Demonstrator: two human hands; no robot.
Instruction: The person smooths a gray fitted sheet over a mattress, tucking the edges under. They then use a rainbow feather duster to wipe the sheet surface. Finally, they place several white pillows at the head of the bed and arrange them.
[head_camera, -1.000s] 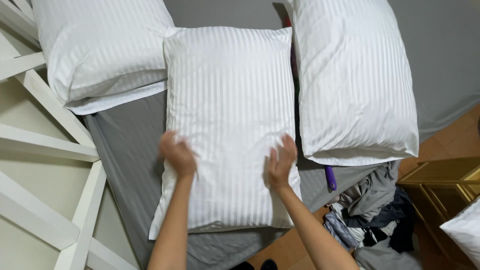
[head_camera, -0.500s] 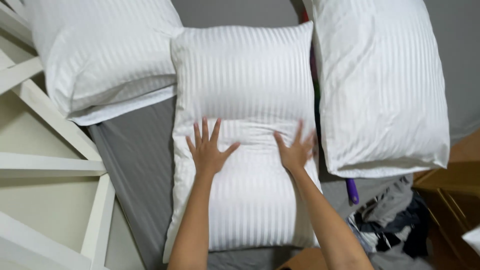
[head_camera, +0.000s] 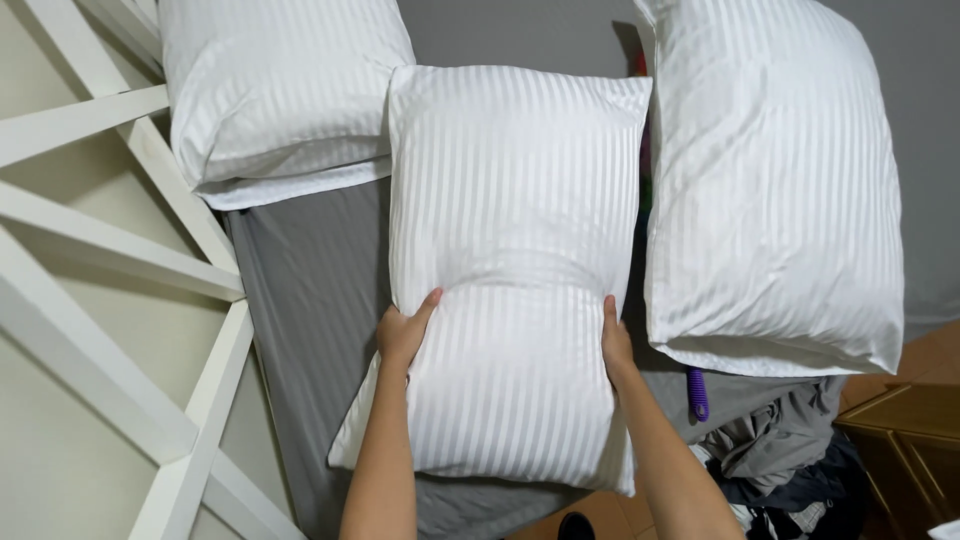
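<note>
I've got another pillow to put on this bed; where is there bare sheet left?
One bare strip of grey fitted sheet lies between the white bed frame and the middle white striped pillow, below the left white striped pillow. More shows above, at the top edge. The right white striped pillow crowds the middle one.

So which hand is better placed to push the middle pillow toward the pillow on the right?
Probably the left hand: it grips the middle pillow on the edge farthest from the right pillow.
</note>
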